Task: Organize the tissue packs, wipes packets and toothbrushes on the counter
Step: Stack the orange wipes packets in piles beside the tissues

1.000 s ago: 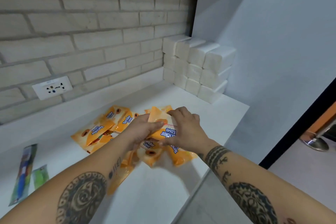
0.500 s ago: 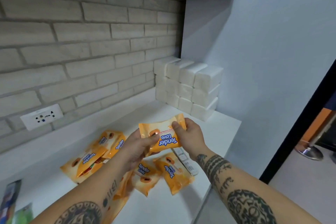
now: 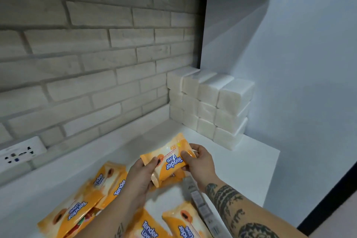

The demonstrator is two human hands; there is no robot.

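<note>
wipes packet (image 3: pixel 170 157) held above the counter (image 3: pixel 251 170), left hand (image 3: pixel 142 177) and right hand (image 3: pixel 201 164) pinching its ends. wipes sorting underway; next, probably lay it flat toward the tissue stack (image 3: pixel 210 106) at one o'clock.

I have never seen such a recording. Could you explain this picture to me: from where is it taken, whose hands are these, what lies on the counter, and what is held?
There is no machine here. A person wears a camera on the head; it looks forward and down, so you see that person's own two arms. The left hand and the right hand hold one orange wipes packet by its two ends, above the white counter. More orange wipes packets lie loosely on the counter, nearer to the person. In the far corner, white tissue packs stand in a neat stack beside the brick wall. A long grey pack lies under the right forearm; I cannot tell what it contains.
</note>
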